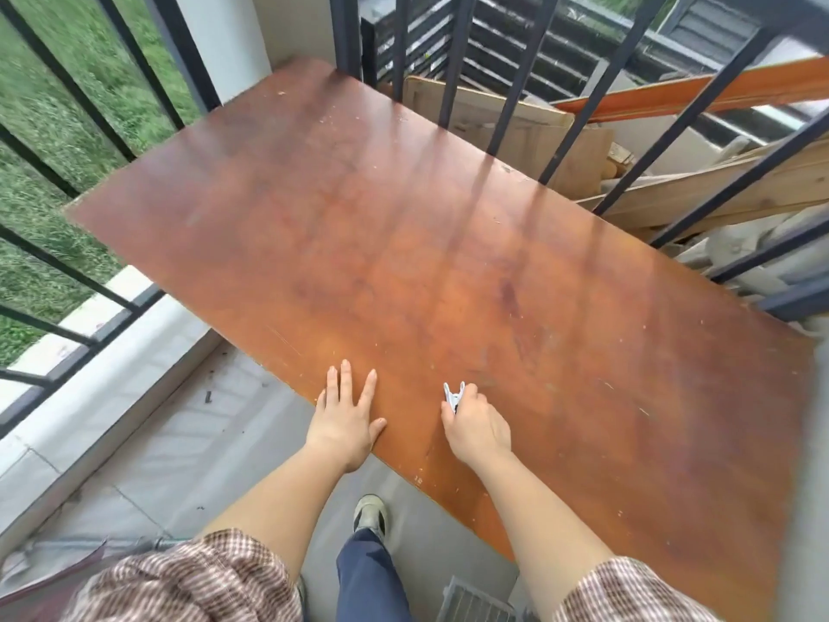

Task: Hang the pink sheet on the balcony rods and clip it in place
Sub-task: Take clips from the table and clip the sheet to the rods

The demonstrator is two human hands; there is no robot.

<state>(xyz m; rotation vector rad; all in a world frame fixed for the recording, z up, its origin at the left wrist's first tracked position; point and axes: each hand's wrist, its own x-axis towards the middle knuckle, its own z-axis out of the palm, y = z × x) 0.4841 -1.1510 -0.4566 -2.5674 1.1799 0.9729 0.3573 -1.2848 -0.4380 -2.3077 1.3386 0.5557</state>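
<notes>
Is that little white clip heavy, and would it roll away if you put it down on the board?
Probably light: the white clip looks small and plastic, and the right hand holds it in curled fingers. It likely would not roll on the brown board, being forked rather than round.

Left hand [343,424] flat on brown board [448,262]; right hand [477,426] pinches white clip [453,395].

Both bare forearms [287,500] reach up from 6 o'clock. The left hand [343,426] lies flat, fingers spread toward 12. At its 3 o'clock, the right hand [477,428] curls, pinching a clip [453,394].
</notes>
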